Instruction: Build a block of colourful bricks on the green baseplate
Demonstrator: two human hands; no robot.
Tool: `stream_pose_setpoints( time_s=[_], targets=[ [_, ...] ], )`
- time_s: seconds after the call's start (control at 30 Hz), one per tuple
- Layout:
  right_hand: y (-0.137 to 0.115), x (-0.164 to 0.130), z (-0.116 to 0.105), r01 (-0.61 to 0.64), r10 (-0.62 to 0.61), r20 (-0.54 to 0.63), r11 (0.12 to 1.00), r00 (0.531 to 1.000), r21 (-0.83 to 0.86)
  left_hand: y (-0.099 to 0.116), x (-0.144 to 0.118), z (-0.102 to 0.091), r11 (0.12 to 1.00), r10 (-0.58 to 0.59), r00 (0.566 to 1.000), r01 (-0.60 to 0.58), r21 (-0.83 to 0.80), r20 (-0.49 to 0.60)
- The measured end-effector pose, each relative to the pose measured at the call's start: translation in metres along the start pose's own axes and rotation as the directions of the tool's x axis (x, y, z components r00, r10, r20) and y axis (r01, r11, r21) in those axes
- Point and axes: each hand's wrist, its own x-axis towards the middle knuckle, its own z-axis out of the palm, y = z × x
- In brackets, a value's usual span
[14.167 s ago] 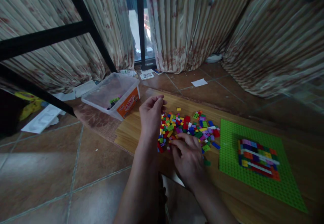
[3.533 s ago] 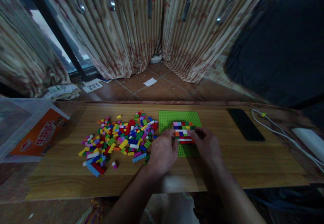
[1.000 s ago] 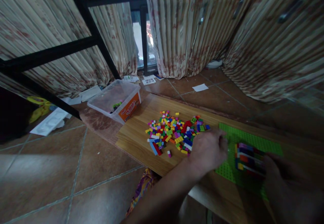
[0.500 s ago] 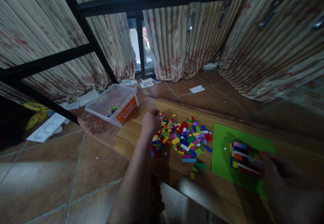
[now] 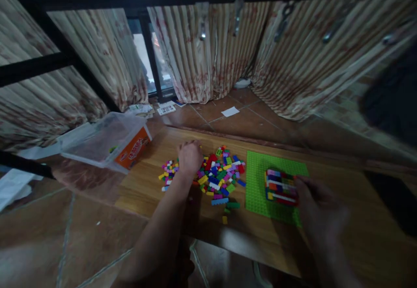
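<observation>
Both hands are on the wooden board [image 5: 156, 188]: our left hand [image 5: 190, 157] among the loose bricks [image 5: 216, 175], our right hand [image 5: 321, 212] at the green baseplate [image 5: 257, 183].

Our left hand rests knuckles-up and curled in the pile; whether it has pinched a brick we cannot tell; our right hand is blurred, fingers loosely bent beside the brick block [image 5: 280, 187] on the baseplate, and its grasp we cannot tell either; the bricks look light, rigid, smooth, likely to skitter, so we judge each is best pinched by its long sides; a clear plastic tub [image 5: 104, 142] sits left of the board.
</observation>
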Motion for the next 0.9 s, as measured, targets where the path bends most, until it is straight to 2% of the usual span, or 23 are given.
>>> stream_pose_setpoints(
  time_s=[0.1, 0.17, 0.23, 0.33, 0.37, 0.43, 0.47, 0.53, 0.63, 0.73, 0.8, 0.9],
  targets=[
    [-0.001, 0.004, -0.001, -0.027, 0.029, -0.031, 0.997, 0.999, 0.078, 0.001, 0.001, 0.001, 0.989, -0.001, 0.999, 0.006, 0.147, -0.035],
    [-0.001, 0.009, -0.003, -0.027, 0.038, -0.076, 0.989, 0.996, 0.144, 0.004, 0.003, -0.004, 0.985, 0.004, 0.999, 0.004, 0.172, -0.042],
    [0.001, 0.015, -0.008, -0.032, 0.062, -0.138, 0.977, 0.989, 0.209, 0.011, 0.003, -0.011, 0.991, 0.03, 0.997, -0.02, 0.131, -0.074],
    [0.004, 0.023, -0.017, -0.028, 0.088, -0.215, 0.963, 0.973, 0.267, 0.034, -0.005, -0.021, 0.994, 0.036, 0.984, -0.054, -0.098, -0.175],
    [0.006, 0.025, -0.02, -0.02, 0.085, -0.23, 0.963, 0.969, 0.27, 0.045, -0.011, -0.022, 0.976, 0.014, 0.977, -0.06, -0.208, -0.214],
    [0.007, 0.025, -0.024, 0.0, 0.061, -0.221, 0.964, 0.973, 0.267, 0.068, -0.027, -0.017, 0.888, 0.046, 0.98, -0.129, -0.441, -0.195],
    [0.007, 0.024, -0.025, 0.012, 0.041, -0.191, 0.963, 0.981, 0.269, 0.08, -0.037, -0.012, 0.812, 0.089, 0.986, -0.152, -0.564, -0.138],
    [0.007, 0.019, -0.026, 0.044, -0.023, -0.077, 0.96, 0.997, 0.277, 0.103, -0.058, 0.0, 0.669, 0.161, 0.987, -0.092, -0.738, 0.023],
    [0.004, 0.01, -0.027, 0.12, -0.169, 0.157, 0.953, 0.973, 0.278, 0.129, -0.082, 0.017, 0.539, 0.264, 0.953, -0.016, -0.842, 0.151],
    [0.001, 0.004, -0.031, 0.193, -0.287, 0.34, 0.939, 0.896, 0.284, 0.143, -0.091, 0.027, 0.497, 0.294, 0.929, 0.051, -0.866, 0.223],
    [-0.001, 0.003, -0.034, 0.228, -0.334, 0.394, 0.929, 0.856, 0.291, 0.147, -0.092, 0.03, 0.495, 0.297, 0.919, 0.083, -0.865, 0.258],
    [-0.001, 0.004, -0.037, 0.251, -0.359, 0.43, 0.924, 0.828, 0.288, 0.149, -0.092, 0.032, 0.474, 0.32, 0.907, 0.097, -0.875, 0.273]
  ],
)
